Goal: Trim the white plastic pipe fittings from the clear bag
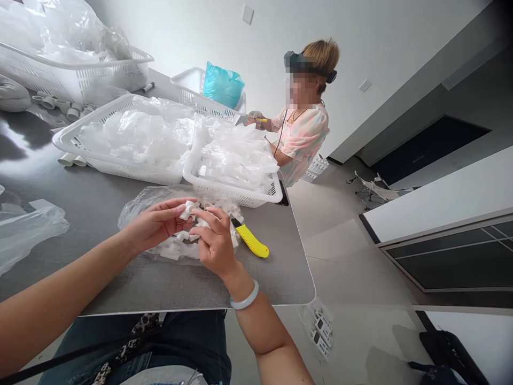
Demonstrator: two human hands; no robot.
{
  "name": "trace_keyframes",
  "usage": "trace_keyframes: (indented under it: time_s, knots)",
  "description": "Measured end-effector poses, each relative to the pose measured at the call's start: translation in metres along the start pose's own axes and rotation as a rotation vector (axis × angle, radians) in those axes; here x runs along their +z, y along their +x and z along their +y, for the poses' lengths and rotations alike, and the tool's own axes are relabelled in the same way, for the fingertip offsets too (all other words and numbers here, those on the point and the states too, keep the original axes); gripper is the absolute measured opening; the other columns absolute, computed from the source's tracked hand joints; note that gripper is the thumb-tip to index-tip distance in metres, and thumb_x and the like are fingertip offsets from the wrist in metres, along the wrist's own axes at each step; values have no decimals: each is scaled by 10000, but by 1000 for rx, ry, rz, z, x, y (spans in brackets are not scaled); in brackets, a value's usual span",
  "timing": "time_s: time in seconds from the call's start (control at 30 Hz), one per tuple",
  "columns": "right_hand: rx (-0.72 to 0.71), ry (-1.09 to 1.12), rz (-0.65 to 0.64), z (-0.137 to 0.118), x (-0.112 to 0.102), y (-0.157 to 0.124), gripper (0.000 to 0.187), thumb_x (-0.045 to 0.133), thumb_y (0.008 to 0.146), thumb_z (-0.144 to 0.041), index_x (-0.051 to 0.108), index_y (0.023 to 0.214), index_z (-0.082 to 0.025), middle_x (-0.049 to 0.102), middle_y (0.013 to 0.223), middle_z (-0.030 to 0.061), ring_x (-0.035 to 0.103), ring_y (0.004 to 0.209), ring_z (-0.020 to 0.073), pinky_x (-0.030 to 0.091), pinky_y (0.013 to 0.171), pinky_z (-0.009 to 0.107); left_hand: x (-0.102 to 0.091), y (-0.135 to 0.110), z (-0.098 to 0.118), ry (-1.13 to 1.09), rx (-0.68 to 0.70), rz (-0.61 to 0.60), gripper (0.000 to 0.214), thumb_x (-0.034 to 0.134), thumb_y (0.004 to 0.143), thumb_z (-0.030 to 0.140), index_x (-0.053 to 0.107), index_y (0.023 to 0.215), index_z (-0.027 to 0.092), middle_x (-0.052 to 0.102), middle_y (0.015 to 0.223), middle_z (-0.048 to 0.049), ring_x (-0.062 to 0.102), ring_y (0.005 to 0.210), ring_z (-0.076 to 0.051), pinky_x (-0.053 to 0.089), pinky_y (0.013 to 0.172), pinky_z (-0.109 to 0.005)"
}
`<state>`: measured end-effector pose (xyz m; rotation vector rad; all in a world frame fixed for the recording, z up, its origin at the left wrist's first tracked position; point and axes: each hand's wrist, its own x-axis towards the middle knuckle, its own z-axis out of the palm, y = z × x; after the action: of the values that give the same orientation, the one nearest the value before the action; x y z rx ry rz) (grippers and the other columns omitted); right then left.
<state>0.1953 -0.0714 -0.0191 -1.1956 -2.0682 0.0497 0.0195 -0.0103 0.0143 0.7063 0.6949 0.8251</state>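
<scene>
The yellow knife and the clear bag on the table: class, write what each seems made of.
The yellow knife looks like smooth, glossy moulded plastic, with a ridged edge. The clear bag seems thin plastic film, shiny and creased, with white pieces showing through.

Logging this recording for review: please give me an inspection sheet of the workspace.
Surface: grey table.
Things at hand: left hand and right hand pinch a white plastic fitting above a clear bag holding more fittings.
Grips: both bare; bracelet on the right wrist.
Clutter: yellow utility knife, white baskets of plastic-wrapped items, loose plastic bag.
Cables: thin black cord on the co-worker across the table.
Surroundings: tiled floor, white wall.
</scene>
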Motion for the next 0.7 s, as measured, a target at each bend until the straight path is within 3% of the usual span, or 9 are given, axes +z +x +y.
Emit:
trace_keyframes:
  time_s: [0.17, 0.33, 0.53, 0.7]
  knots:
    - [-55, -105, -73, 0, 4, 1, 233, 574, 871, -94, 737, 910, -255, 655, 1301, 41, 434, 1339, 246, 370, 1162, 418, 8, -3, -2, 143, 21, -13, 388, 921, 613, 321, 817, 960, 183, 763, 841, -105, 692, 699, -204, 604, 616, -275]
    - [54, -26, -140, -3, 7, 1, 293, 563, 832, -45, 757, 872, -261, 633, 1284, 38, 400, 1385, 242, 342, 1178, 417, 15, -7, -6, 325, 215, 40, 376, 892, 626, 394, 794, 942, 215, 739, 810, -83, 692, 753, -264, 582, 599, -311]
    - [279, 448, -43, -2, 9, 2, 287, 522, 824, -108, 772, 807, -248, 697, 1151, 53, 518, 1318, 204, 432, 1117, 381, 17, -11, -10, 583, 490, 129, 293, 840, 671, 359, 781, 935, 245, 651, 717, -30, 608, 669, -207, 502, 567, -280]
    - [549, 1061, 183, 7, 9, 10, 169, 581, 811, -298, 706, 726, -222, 766, 919, 67, 712, 1011, 219, 575, 900, 360, 9, -7, -10, 822, 726, 161, 166, 771, 713, 380, 774, 832, 265, 718, 872, -59, 651, 830, -246, 526, 762, -331]
